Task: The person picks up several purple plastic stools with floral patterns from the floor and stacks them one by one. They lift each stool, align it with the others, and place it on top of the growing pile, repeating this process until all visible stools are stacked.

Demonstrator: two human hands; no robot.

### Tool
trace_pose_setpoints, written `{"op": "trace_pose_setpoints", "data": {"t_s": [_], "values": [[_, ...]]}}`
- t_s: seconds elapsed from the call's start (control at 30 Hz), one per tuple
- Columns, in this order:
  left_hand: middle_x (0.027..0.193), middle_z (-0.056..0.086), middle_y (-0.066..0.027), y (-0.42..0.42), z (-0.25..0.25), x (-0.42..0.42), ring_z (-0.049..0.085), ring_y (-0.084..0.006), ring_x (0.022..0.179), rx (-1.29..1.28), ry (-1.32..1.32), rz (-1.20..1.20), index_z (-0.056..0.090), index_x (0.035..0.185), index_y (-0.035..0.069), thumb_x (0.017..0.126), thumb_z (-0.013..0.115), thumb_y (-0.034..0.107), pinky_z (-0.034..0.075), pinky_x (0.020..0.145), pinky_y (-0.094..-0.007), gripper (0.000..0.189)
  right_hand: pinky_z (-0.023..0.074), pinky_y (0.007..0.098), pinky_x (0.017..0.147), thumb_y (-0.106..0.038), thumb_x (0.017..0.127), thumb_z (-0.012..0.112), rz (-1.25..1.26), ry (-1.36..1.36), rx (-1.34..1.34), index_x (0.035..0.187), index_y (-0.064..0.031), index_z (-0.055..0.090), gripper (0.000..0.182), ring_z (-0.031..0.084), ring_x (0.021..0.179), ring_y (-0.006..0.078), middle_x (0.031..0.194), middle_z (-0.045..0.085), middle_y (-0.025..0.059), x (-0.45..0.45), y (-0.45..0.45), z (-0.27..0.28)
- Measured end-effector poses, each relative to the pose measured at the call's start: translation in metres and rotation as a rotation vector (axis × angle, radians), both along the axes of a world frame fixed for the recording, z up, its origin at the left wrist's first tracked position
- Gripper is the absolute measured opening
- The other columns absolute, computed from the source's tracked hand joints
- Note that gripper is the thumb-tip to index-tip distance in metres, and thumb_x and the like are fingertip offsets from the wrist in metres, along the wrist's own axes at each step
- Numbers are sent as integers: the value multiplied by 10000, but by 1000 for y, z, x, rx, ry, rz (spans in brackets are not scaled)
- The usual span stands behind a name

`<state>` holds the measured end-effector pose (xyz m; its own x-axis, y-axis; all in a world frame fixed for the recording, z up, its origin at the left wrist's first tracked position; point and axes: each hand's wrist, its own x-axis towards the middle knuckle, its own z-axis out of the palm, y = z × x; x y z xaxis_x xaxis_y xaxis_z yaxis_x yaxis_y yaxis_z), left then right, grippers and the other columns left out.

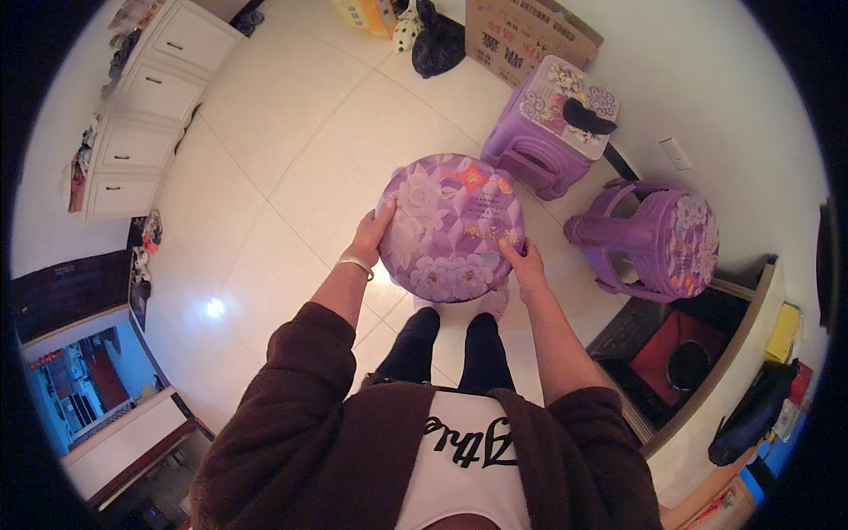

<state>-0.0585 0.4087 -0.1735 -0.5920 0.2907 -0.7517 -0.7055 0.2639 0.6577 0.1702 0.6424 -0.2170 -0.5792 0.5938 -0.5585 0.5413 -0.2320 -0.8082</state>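
Both my hands hold a round purple plastic stool (pixel 450 225) by opposite sides of its flower-printed seat. My left hand (pixel 374 235) grips the left edge, thumb on top, with a pale bangle (pixel 358 265) at the wrist. At the right edge, my right hand (pixel 525 264) has its thumb on the rim and its fingers underneath. The seat faces up at me in front of my feet and hides whatever is below it, so I cannot tell whether the legs touch the floor.
A round purple stool (pixel 629 238) is tipped at the right. Beyond it, a square purple stool stack (pixel 550 132) bears a black item (pixel 588 117). A cardboard box (pixel 523 40) and black bag (pixel 437 43) stand farther off. White cabinets (pixel 142 119) line the left wall.
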Motion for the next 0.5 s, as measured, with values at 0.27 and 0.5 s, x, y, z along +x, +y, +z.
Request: {"op": "trace_pose_setpoints", "data": {"t_s": [0.27,0.5], "values": [[1079,603,-186,-8,14,-13,595,-232,975,155,-86,102,521,1139,-103,788,656,531,475,852,-331,737,385,312,924,-421,761,722,-250,-14,-224,1145,-11,502,602,504,1013,185,1062,556,84,3,1,12],[1066,616,-82,-38,121,-16,577,-169,969,359,72,13,575,1107,23,921,457,511,447,872,-302,535,387,335,942,-419,884,575,-358,431,-336,1152,8,496,510,506,1060,192,1109,558,96,2,-18,127]]}}
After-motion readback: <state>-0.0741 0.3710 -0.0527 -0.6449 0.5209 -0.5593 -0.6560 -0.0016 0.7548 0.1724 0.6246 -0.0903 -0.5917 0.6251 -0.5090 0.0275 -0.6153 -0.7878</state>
